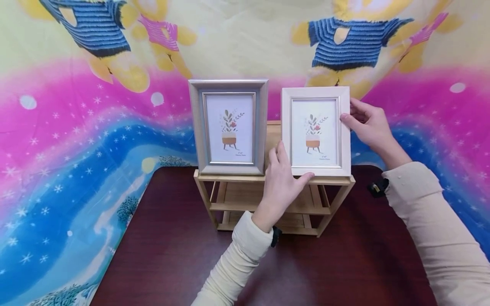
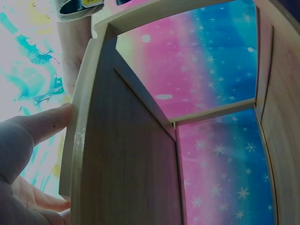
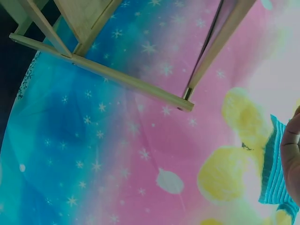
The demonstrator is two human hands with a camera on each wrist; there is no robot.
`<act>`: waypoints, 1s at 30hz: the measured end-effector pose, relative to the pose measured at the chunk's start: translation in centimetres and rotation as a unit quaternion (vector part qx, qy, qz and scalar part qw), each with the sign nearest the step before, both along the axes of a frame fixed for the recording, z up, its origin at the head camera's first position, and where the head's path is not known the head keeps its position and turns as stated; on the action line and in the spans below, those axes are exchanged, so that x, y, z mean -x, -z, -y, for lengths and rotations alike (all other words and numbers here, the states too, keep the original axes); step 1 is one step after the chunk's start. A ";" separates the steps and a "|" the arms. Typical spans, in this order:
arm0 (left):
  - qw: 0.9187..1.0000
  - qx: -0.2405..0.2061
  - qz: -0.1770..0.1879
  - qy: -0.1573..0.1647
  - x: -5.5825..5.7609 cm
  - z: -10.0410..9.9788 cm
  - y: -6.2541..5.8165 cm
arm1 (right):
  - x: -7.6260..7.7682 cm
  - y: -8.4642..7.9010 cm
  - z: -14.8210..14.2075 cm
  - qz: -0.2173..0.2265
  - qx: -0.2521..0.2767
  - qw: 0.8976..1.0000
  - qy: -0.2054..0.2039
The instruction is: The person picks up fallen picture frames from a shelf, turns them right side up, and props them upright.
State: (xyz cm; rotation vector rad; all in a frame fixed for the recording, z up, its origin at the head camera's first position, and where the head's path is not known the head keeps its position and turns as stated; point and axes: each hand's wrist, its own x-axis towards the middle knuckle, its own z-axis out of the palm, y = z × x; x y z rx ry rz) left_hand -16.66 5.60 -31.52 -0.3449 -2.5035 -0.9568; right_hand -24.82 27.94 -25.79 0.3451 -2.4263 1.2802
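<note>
A white picture frame [image 1: 316, 131] with a potted-plant print stands on the top of a small wooden rack [image 1: 269, 207], at its right half. My right hand [image 1: 369, 123] grips the frame's right edge, thumb on the front and fingers behind. At the lower left corner, my left hand [image 1: 281, 180] touches the frame with spread fingers, the thumb along its bottom edge. In the left wrist view the left thumb [image 2: 42, 124] reaches the edge beside the rack's top board [image 2: 126, 140]. Only part of the right hand [image 3: 291, 159] shows in the right wrist view.
A silver-grey picture frame [image 1: 229, 127] with a like print stands on the rack's left half. Beneath the rack is a dark red-brown table [image 1: 164, 250]. A colourful cloth [image 1: 111, 131] with bears and snowflakes hangs behind it.
</note>
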 end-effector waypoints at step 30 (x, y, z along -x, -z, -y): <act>0.995 -0.046 -0.081 0.037 1.3 -0.5 1.5 | -2.8 -4.1 -0.4 -0.096 0.146 0.972 -0.156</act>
